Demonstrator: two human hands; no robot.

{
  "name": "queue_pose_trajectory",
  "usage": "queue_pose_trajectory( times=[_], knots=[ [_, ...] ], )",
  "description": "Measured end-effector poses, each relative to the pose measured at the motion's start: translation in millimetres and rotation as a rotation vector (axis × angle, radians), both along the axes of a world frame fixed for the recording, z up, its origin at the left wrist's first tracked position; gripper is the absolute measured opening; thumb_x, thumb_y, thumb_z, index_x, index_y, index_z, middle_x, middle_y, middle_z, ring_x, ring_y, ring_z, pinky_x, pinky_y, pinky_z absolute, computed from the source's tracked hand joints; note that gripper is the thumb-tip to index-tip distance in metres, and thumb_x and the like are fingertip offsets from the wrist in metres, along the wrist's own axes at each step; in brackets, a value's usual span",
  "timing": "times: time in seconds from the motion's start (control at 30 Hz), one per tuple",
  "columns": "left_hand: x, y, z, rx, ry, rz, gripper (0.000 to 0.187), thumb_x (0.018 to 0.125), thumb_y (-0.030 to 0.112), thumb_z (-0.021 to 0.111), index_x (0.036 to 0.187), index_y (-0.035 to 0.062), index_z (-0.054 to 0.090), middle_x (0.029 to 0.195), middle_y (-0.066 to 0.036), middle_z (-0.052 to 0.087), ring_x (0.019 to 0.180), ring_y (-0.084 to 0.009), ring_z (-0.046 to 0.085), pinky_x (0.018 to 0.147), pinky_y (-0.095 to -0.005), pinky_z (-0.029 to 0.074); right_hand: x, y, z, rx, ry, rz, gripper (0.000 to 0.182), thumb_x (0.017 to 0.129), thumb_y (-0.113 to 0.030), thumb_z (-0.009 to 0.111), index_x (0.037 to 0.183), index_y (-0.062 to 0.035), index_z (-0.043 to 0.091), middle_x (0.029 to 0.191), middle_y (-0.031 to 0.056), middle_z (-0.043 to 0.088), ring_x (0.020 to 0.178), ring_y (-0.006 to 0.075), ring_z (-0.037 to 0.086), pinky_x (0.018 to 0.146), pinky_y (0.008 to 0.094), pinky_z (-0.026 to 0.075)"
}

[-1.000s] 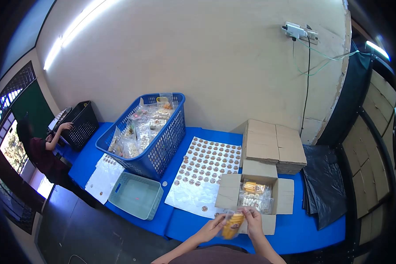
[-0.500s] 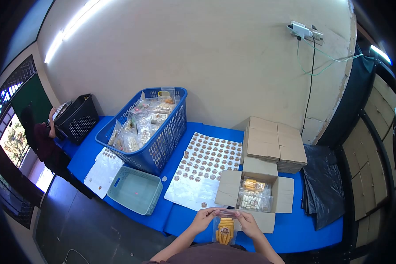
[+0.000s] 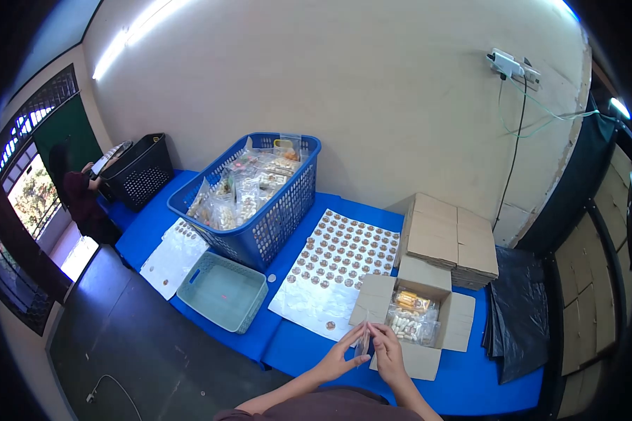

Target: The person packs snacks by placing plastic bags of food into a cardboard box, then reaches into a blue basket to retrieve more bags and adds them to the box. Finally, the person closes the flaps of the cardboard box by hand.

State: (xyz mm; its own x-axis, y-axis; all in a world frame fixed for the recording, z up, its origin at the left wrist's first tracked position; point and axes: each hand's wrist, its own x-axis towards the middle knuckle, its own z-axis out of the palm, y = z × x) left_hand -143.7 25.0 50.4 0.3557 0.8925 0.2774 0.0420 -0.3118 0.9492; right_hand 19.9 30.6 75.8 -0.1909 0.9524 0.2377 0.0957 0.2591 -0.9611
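Beige wall, dark floor

The bag is thin, clear and shiny. It is up in the air, between the left fingers and the right fingers, and both hold it. It stands on end with its thin side showing, so it looks like a narrow strip. What is inside is hard to see. It is near the box, just to the left of its near flap.

The box is brown card and sits on the blue surface. Its top is open, and the left, right and near flaps are spread out. Clear bags lie inside: orange sticks show at the far end, and white bits show nearer.
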Motion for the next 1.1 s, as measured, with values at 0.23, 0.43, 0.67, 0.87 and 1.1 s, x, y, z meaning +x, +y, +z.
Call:
queue_pose_trajectory(
  times=[0.23,0.43,0.67,0.87,1.1],
  knots=[
    [-13.8,-9.4,17.0,-0.304,-0.182,0.149,0.026,0.084,0.017,0.069,0.104,0.0014,0.066,0.104,-0.009,0.065,0.100,-0.0139,0.058,0.094,-0.0302,0.040,-15.3,1.6,-5.5,-0.005,-0.039,-0.249,0.049,0.067,-0.014,0.079,0.114,-0.0128,0.064,0.141,0.0170,0.031,0.127,0.0355,0.039,0.106,0.0437,0.031],
    [-32.5,-23.0,7.4,-0.368,-0.093,0.226,0.026,0.090,0.022,0.062,0.105,0.0013,0.067,0.097,-0.007,0.069,0.093,-0.0104,0.059,0.084,-0.0273,0.046,-20.7,-0.9,-4.8,-0.028,-0.083,0.022,0.025,0.074,-0.016,0.075,0.097,-0.0097,0.072,0.125,0.0155,0.055,0.117,0.0260,0.049,0.096,0.0380,0.040],
    [-60.2,-42.9,10.7,-0.292,-0.118,0.178,0.036,0.097,0.026,0.048,0.119,-0.0007,0.059,0.112,-0.010,0.064,0.105,-0.0136,0.056,0.092,-0.0282,0.042,-41.9,-3.7,-4.1,-0.366,0.237,0.209,0.020,0.089,-0.015,0.060,0.095,0.0007,0.070,0.101,0.0123,0.067,0.096,0.0175,0.060,0.091,0.0313,0.042],
    [-94.4,-55.4,12.8,-0.346,-0.281,0.146,0.042,0.100,0.027,0.041,0.129,-0.0027,0.049,0.129,-0.011,0.054,0.120,-0.0166,0.046,0.102,-0.0309,0.035,-75.7,-1.5,-3.6,-0.446,0.337,0.327,0.027,0.093,-0.019,0.054,0.102,0.0034,0.066,0.104,0.0126,0.067,0.098,0.0159,0.058,0.093,0.0303,0.039],
    [-108.5,-63.2,13.9,-0.205,-0.279,0.525,0.046,0.098,0.028,0.047,0.136,0.0030,0.041,0.133,-0.009,0.047,0.119,-0.0186,0.047,0.098,-0.0332,0.039,-102.8,0.3,-10.4,-0.318,0.364,0.186,0.034,0.095,-0.021,0.051,0.118,0.0034,0.059,0.121,0.0132,0.059,0.113,0.0174,0.051,0.099,0.0319,0.035]
  ],
)
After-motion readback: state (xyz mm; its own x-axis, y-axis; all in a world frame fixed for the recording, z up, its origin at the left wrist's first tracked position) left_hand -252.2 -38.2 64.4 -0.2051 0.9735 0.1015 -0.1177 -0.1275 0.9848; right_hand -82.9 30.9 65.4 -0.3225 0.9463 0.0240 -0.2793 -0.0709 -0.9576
